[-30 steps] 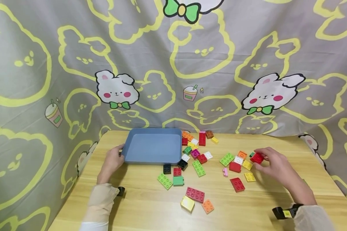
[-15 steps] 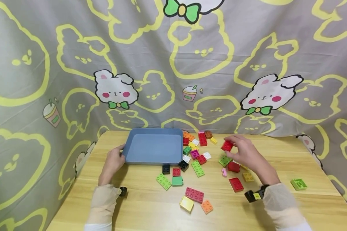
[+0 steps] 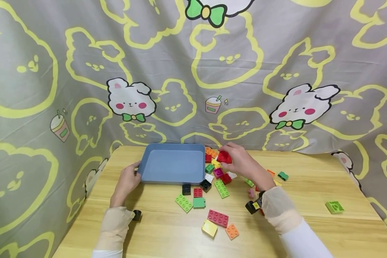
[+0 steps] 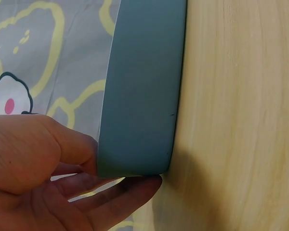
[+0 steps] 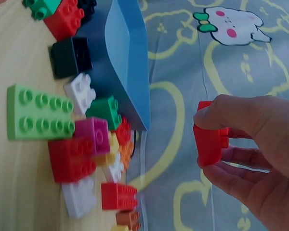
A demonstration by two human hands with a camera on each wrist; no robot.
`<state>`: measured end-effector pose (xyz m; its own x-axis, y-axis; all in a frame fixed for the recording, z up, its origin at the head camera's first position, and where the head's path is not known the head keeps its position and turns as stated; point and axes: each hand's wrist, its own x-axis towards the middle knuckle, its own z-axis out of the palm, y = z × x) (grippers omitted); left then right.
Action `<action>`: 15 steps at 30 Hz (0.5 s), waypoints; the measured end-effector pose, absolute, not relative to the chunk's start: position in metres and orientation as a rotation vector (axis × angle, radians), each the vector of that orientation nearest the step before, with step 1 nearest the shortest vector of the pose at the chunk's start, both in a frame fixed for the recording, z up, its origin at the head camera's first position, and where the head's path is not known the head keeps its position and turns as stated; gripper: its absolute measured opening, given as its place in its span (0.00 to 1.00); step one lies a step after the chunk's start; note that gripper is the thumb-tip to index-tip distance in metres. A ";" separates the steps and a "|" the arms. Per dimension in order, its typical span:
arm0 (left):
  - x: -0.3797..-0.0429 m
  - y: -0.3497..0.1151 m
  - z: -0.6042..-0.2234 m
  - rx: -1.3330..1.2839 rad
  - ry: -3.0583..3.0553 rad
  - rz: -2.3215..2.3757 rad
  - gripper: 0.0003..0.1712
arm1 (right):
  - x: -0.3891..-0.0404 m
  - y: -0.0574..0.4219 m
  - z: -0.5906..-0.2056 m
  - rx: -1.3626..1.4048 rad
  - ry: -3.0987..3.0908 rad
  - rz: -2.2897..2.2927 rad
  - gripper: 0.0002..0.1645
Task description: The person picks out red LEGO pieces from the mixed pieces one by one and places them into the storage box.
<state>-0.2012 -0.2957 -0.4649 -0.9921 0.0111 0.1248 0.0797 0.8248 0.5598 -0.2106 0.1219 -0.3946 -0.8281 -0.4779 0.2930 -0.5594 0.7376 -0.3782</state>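
At its left edge, a blue-grey tray (image 3: 171, 165) is held by my left hand (image 3: 126, 182). In the left wrist view the thumb is at the rim by the corner, and the fingers (image 4: 135, 192) lie along the outer wall down to the base. My right hand (image 3: 240, 163) pinches a red toy brick (image 5: 211, 137) between thumb and fingertips, raised over the loose bricks right of the tray. Below it in the head view are a magenta brick (image 3: 218, 173), a small green brick (image 3: 209, 168) and a light green brick (image 3: 221, 189).
Nearer the front lie a dark red brick (image 3: 218, 218), a yellow brick (image 3: 209, 228) and an orange brick (image 3: 232, 232). Farther right are a dark green brick (image 3: 283, 176) and a light green one (image 3: 334, 207). A patterned curtain (image 3: 167, 71) rises behind the table (image 3: 154, 229).
My right hand has carried the red brick leftward from the right cluster to above the pile beside the tray. The left hand and the tray stay almost in place.
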 end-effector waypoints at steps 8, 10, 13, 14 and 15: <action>-0.200 -0.297 -0.466 -0.050 -2.880 -0.930 0.33 | -0.220 0.095 -0.395 0.917 -2.789 0.669 0.29; -0.202 -0.296 -0.466 -0.056 -2.879 -0.951 0.33 | -0.222 0.089 -0.396 0.929 -2.795 0.650 0.28; -0.203 -0.296 -0.466 -0.060 -2.876 -0.988 0.33 | -0.225 0.080 -0.398 0.957 -2.804 0.646 0.28; -0.203 -0.296 -0.466 -0.055 -2.874 -0.996 0.33 | -0.226 0.076 -0.399 0.969 -2.810 0.640 0.28; -0.202 -0.296 -0.466 -0.047 -2.872 -0.998 0.33 | -0.227 0.072 -0.400 0.978 -2.822 0.640 0.27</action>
<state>-0.2025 -0.2960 -0.4657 -0.9944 -0.0039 0.1054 0.0623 0.7846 0.6168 -0.2269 0.0719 -0.3999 -0.7916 -0.5722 0.2145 -0.6087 0.7078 -0.3584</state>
